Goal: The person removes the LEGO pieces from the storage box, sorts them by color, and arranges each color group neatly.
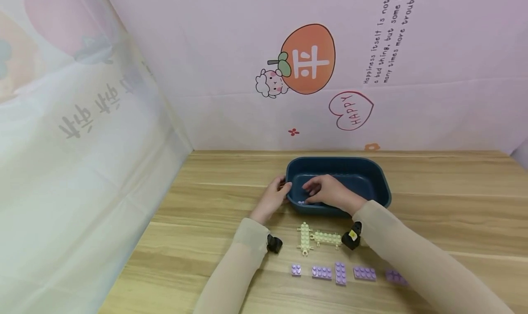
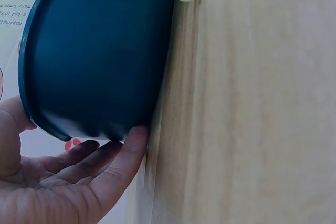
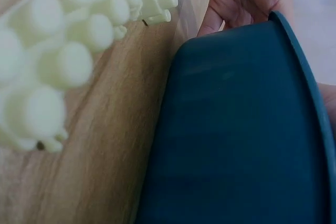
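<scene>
A dark blue plastic bin stands on the table with its open top up. At its left end my left hand grips the wall, thumb over the rim and fingers along the outside, as the left wrist view also shows. My right hand reaches over the near wall into the bin, thumb and fingers bent and apart. Right by its fingertips, small pale pieces lie in the near left corner of the bin. In the right wrist view the bin wall hides most of that hand.
Two pale yellow studded brick pieces, one lengthwise and one crosswise, lie before the bin. Nearer me runs a row of several purple bricks, the rightmost partly behind my right sleeve. A printed cloth hangs behind the table.
</scene>
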The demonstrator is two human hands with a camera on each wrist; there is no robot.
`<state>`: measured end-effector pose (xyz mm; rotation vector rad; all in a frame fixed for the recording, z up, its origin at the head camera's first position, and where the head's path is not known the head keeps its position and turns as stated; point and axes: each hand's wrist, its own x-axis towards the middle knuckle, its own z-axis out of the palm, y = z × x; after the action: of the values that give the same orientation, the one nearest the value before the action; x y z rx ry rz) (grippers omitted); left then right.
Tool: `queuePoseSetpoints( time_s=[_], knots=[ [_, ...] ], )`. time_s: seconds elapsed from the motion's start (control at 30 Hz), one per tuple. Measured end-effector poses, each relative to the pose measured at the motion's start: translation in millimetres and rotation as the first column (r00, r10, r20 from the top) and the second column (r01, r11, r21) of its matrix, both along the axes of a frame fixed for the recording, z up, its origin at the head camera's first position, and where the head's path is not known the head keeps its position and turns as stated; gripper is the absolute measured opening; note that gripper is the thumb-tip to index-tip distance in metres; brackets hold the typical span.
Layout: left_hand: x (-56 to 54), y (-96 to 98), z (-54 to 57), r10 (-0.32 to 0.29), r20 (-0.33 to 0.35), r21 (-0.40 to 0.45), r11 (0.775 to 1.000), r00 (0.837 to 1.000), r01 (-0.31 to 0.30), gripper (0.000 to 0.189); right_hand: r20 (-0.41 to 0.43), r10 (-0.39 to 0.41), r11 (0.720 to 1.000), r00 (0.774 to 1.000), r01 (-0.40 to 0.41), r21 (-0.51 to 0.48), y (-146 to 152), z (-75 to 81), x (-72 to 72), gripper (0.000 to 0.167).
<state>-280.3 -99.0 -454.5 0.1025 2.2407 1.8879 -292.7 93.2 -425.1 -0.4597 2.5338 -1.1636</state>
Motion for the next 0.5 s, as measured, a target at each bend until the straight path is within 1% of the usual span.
queuePoseSetpoints(
  time_s=[0.3,0.5],
  knots=[
    [-0.2,-0.5,0.4,0.001,0.010,0.008,1.000,1.000,-0.001,0.045,0.048,0.110,0.994,0.993,-0.111,0.024,-4.0,-2.8,-6.3,0.032],
    [-0.3,-0.3,-0.3,-0.004,0.005,0.015,1.000,1.000,0.004,0.045,0.039,0.158,0.986,0.987,-0.160,0.037,-6.2,-2.4,-8.7,0.030]
  ],
)
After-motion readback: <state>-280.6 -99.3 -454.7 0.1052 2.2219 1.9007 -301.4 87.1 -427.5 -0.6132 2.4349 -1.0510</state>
